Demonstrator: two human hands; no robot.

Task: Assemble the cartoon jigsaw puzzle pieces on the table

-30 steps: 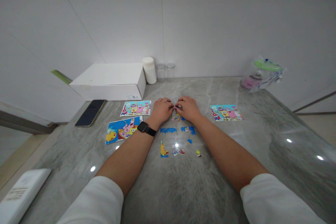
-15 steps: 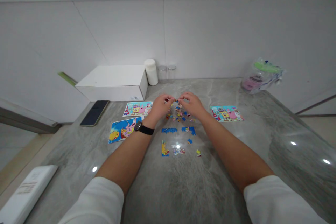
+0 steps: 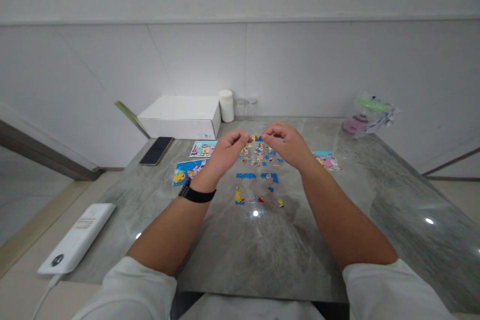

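Left hand [image 3: 226,154] and right hand [image 3: 288,146] pinch near puzzle pieces [image 3: 264,163], any hold unclear; the left partly covers a blue card [image 3: 181,175].

Multicoloured jigsaw pieces [image 3: 258,157] lie scattered on the grey tabletop [image 3: 247,255]. Two blue puzzle strips [image 3: 246,176] and a yellow-and-blue section [image 3: 239,196] lie nearer.

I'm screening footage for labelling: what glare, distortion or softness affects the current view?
Head view: ceiling-light glare, apparently, spots the grey table, one spot just below the puzzle pieces; wide-lens stretching seems to enlarge the sleeves; small pieces look soft, so whether left hand or right hand grips one is unclear.
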